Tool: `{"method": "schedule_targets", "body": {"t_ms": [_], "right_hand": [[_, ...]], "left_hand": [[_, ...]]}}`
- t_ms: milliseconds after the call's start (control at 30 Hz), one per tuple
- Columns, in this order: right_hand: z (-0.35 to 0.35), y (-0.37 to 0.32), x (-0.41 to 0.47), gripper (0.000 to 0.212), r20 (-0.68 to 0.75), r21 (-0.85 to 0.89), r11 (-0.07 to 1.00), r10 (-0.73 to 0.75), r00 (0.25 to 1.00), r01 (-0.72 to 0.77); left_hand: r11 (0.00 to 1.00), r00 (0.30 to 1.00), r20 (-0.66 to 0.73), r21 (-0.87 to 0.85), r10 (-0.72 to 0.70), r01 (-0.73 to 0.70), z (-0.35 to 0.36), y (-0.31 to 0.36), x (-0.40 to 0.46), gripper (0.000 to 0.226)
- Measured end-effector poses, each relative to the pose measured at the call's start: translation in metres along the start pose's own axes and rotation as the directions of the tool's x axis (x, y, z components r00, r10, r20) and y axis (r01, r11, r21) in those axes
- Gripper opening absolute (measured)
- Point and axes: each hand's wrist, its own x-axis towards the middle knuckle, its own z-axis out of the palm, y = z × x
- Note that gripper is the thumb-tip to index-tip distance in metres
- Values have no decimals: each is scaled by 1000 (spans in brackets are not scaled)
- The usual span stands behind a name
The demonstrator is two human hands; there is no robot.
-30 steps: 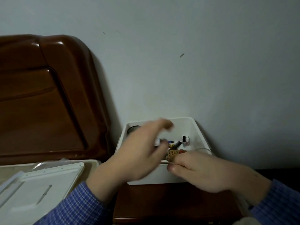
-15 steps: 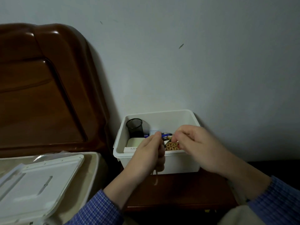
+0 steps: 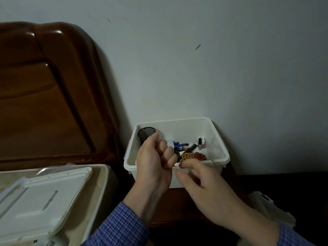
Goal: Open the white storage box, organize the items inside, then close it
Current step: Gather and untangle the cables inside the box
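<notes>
The white storage box [image 3: 218, 139] stands open on a dark wooden nightstand [image 3: 177, 206] against the wall. Inside I see a black mesh cup [image 3: 144, 133], blue batteries [image 3: 181, 146], a small bottle [image 3: 201, 143] and a tan and red woven ornament [image 3: 193, 155]. My left hand [image 3: 156, 162] is curled in a fist at the box's front rim and grips a thin cord. My right hand [image 3: 200, 183] pinches that cord's end [image 3: 174, 168] just below the fist. The box's white lid [image 3: 35, 196] lies off to the left.
A glossy brown headboard [image 3: 44, 96] fills the left side, with a beige mattress edge [image 3: 103, 176] under the lid. A white object [image 3: 271, 208] sits low at the right. The grey wall [image 3: 213, 59] is directly behind the box.
Both hands have drawn back from inside the box to its front rim. The left hand has closed into a fist round the cord, and the right hand now pinches it lower down.
</notes>
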Motion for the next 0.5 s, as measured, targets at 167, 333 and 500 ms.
{"method": "schedule_targets", "body": {"t_ms": [167, 333, 500], "right_hand": [[0, -10, 2, 33, 100, -179, 982, -40, 994, 57], [-17, -20, 13, 30, 181, -430, 893, -58, 982, 132], [-46, -27, 42, 28, 452, -608, 736, 12, 892, 298]], "left_hand": [[997, 999, 50, -74, -11, 15, 0, 2, -5, 41], [998, 998, -64, 67, 22, -17, -14, 10, -2, 38], [9, 821, 435, 882, 371, -472, -44, 40, -4, 27]]}}
